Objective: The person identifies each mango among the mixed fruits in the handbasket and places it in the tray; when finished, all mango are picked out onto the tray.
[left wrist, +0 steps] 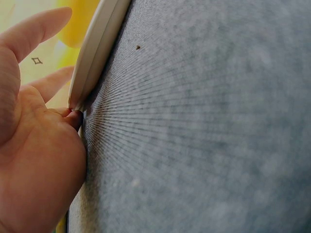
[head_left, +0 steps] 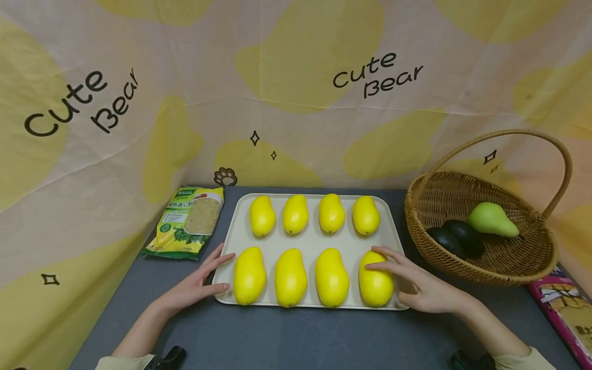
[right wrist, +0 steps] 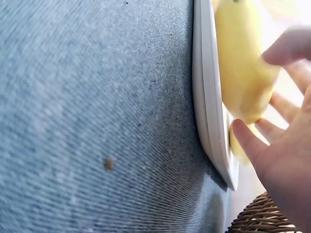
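Note:
A cream tray [head_left: 312, 241] lies on the dark table with two rows of yellow mangoes, smaller ones behind, such as this mango [head_left: 262, 216], larger ones in front. My left hand [head_left: 199, 282] is at the tray's left edge, its fingers extended over the rim; the left wrist view shows the hand [left wrist: 39, 150] close against the tray rim [left wrist: 99, 43]. At the front right, my right hand [head_left: 427, 288] has spread fingers over and around the last mango [head_left: 376, 285]. In the right wrist view its fingers [right wrist: 250, 141] reach the near side of that mango [right wrist: 243, 63], not closed round it.
A wicker basket [head_left: 509, 262] with a tall handle stands to the right, holding a green pear [head_left: 492, 220] and dark avocados [head_left: 464, 238]. Left of the tray lies a yellow-green food packet [head_left: 185, 221]. A purple package [head_left: 564, 308] sits at the right edge. Printed cloth [head_left: 296, 103] hangs behind.

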Motion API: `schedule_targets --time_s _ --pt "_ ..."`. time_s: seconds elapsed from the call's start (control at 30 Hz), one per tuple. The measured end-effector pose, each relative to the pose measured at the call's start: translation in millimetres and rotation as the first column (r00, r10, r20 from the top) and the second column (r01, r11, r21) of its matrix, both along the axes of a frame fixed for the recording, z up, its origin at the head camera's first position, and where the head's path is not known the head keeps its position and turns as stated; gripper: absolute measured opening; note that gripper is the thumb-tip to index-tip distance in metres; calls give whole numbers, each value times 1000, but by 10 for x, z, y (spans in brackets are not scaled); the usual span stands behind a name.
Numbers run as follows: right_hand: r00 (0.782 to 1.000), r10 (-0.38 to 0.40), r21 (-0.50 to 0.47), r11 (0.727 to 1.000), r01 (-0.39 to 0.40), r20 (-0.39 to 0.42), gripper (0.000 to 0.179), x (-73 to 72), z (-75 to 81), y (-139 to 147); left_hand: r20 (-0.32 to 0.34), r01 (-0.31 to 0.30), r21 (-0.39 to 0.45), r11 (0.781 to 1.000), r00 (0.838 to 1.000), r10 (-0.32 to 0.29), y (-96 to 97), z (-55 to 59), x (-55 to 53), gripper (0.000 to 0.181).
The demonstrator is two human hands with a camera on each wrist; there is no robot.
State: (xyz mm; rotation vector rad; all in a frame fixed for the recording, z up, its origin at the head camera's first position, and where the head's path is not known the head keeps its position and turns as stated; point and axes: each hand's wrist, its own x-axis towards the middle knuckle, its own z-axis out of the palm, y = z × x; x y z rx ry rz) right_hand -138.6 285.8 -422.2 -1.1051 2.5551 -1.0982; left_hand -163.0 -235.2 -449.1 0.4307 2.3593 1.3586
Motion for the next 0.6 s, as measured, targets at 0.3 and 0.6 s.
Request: schedule_targets --time_s 0.3,0.6 --pt "992 -127 -19 992 127 16 60 35 -67 -56 -2 2 -12 1000 1000 -2 -4 -23 -1 67" --pt "990 -129 -38 991 131 51 87 28 -81 -68 9 -4 -7 1000 1000 5 -9 -32 -8 67"
